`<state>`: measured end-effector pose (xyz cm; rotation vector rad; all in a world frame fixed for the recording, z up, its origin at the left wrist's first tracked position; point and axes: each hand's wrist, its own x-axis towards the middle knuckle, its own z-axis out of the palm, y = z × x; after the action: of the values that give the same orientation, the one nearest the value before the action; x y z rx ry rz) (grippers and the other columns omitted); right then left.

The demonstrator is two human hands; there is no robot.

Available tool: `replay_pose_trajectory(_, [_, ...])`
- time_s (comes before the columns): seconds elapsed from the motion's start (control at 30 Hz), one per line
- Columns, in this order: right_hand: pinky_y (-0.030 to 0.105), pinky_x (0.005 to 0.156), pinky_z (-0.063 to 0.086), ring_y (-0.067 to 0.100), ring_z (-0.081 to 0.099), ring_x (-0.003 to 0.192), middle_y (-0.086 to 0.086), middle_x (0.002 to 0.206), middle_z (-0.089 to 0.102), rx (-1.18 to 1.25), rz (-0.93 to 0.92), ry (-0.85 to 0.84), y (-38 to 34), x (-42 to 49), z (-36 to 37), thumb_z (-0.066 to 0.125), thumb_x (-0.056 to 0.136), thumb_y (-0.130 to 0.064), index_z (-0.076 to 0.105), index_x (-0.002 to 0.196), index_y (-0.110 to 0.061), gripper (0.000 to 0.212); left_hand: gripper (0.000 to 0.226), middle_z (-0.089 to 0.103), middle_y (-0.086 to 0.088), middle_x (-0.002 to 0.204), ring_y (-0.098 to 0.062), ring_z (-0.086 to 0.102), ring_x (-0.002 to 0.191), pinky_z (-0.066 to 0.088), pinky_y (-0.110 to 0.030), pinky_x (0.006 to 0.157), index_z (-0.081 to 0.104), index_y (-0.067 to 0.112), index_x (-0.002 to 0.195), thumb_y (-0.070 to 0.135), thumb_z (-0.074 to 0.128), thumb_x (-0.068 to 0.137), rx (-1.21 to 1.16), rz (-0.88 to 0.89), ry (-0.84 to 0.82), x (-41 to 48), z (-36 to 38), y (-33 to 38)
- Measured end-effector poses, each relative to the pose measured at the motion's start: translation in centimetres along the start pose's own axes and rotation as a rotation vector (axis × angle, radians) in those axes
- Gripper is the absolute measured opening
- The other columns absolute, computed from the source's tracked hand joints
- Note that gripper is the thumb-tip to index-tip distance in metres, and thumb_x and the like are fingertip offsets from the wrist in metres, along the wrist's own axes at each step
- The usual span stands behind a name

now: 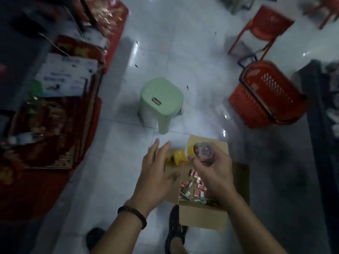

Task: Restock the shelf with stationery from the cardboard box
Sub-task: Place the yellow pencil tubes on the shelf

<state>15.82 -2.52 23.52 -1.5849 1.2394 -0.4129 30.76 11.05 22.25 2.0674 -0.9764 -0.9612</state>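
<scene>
Box [201, 215] stands open on the floor under both hands. Right hand [214, 173] curls round a clear jar [204, 152], its yellow lid [180, 157] toward the left hand [156, 173], spread and holding nothing. Small red packets [197, 190] lie in the box.

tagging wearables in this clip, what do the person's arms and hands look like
Both forearms are bare, with no sleeves in view. The left hand and right hand have no gloves. A dark, segmented band circles the left wrist; the right wrist is bare.
</scene>
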Motion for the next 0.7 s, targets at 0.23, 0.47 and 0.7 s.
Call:
replay_pose_trajectory(0.23, [0.053,0.082,0.064,0.032,0.078,0.092,0.008,0.096,0.081,0.125,-0.186,-0.333,-26.8,-6.7,7.0,0.084,0.079,-0.049,0.077,0.105,-0.019,0.040,0.033,0.070,0.018,0.105,0.001,0.066,0.090,0.050,-0.023,0.076,0.061,0.046,0.120,0.028,0.076,0.097,-0.325,0.065,0.222,-11.2,-21.9,8.2])
replay_pose_trajectory(0.47, [0.042,0.079,0.062,0.018,0.078,0.091,-0.003,0.104,0.081,0.059,-0.528,-0.583,-47.4,-18.6,18.3,0.087,0.088,-0.025,0.074,0.114,-0.028,0.029,0.038,0.069,0.014,0.117,-0.002,0.067,0.106,0.057,-0.032,0.091,0.063,0.048,0.127,0.037,0.078,0.094,-0.305,0.114,0.576,-25.7,-42.8,8.7])
replay_pose_trajectory(0.7, [0.046,0.090,0.063,0.009,0.077,0.094,-0.011,0.101,0.080,0.030,-0.873,-0.739,-62.1,-31.4,27.5,0.092,0.081,-0.029,0.072,0.112,-0.033,0.037,0.038,0.069,0.013,0.118,-0.008,0.068,0.108,0.060,-0.038,0.090,0.065,0.049,0.124,0.036,0.081,0.092,-0.232,0.199,0.940,-38.7,-57.0,7.4])
